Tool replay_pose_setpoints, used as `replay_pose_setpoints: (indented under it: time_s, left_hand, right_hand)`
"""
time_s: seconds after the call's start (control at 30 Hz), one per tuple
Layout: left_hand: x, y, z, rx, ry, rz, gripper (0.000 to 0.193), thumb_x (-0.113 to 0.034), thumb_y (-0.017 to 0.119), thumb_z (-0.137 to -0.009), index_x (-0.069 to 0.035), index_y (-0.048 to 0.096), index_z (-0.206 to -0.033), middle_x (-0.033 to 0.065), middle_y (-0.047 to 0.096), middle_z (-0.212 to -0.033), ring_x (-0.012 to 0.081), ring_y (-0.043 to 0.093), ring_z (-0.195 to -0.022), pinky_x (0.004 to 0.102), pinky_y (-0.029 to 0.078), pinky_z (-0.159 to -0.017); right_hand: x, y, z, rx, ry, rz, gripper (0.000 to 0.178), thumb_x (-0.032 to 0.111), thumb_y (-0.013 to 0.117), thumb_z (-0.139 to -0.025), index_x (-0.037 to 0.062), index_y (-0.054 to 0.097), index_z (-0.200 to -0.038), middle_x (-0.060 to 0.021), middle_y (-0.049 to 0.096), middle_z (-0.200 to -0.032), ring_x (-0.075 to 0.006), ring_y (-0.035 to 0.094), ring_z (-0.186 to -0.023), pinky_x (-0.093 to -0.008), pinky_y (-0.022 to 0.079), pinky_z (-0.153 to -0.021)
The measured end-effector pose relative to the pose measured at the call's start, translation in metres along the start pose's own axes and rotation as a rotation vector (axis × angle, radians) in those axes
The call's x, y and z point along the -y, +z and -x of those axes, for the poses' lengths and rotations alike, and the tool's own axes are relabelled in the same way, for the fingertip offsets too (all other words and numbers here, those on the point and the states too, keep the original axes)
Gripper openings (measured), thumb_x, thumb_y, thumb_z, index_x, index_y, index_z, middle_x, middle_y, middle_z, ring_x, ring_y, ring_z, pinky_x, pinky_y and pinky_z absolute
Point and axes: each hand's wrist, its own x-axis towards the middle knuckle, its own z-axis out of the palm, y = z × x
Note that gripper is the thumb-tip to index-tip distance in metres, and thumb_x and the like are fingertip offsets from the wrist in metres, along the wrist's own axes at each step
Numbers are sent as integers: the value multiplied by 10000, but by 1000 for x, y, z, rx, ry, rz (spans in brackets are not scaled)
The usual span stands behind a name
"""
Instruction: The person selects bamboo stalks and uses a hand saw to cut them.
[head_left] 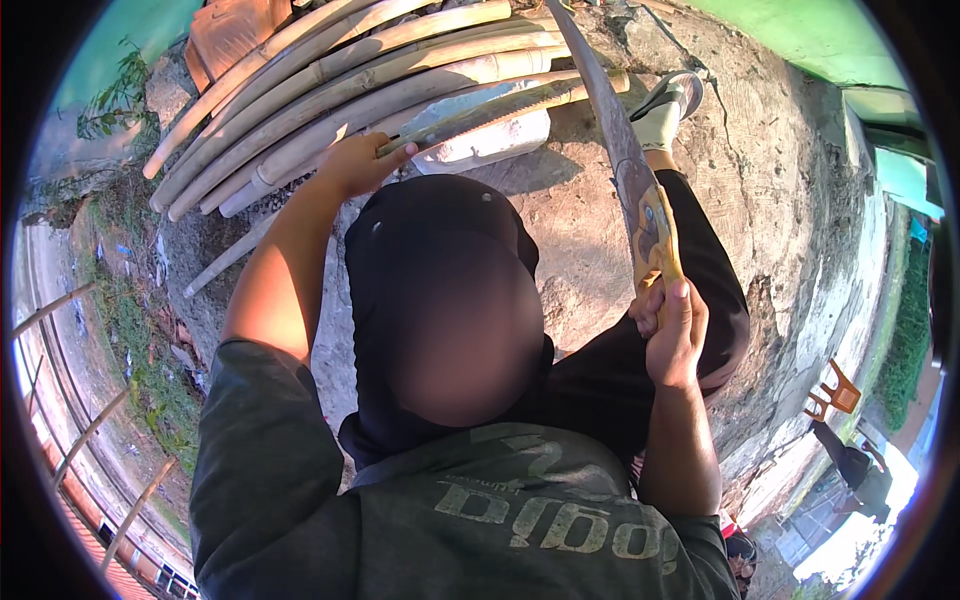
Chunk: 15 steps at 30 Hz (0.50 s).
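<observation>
My left hand is closed around the near end of a bamboo piece, whose far part slants away to the right above a pale white block. In my right hand is the yellowish handle of a handsaw. Its long, brownish blade points up and away, crossing in front of the far end of the bamboo piece. The fingers wrap the handle, with the thumb along its side. Beyond my left hand, several long bamboo poles lie side by side.
A sandalled foot rests on the rough concrete ground right of the saw blade. An orange-brown object stands behind the poles. Far right are an orange chair and another person. Weeds grow at the left.
</observation>
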Motion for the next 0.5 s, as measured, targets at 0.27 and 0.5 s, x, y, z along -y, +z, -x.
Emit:
replay_pose_setpoints:
  time_s: [0.27,0.5]
  left_hand:
    - [6,-9,6,-59,-35,-235,771,-805,474,-836,-77,688,-972,143,702,-836,331,689,-888,452,521,-782]
    - [17,0,7,-162,-26,-273,769,-814,495,-812,-91,683,-995,147,705,-861,347,686,-899,473,529,-809]
  right_hand:
    - [-6,-3,7,-1,53,-59,466,423,395,-1062,66,466,-771,6,431,-638,-68,376,-568,-231,309,-530]
    - [-9,-1,10,32,29,-85,485,461,412,-1049,59,471,-784,5,426,-630,-73,376,-570,-233,310,-533]
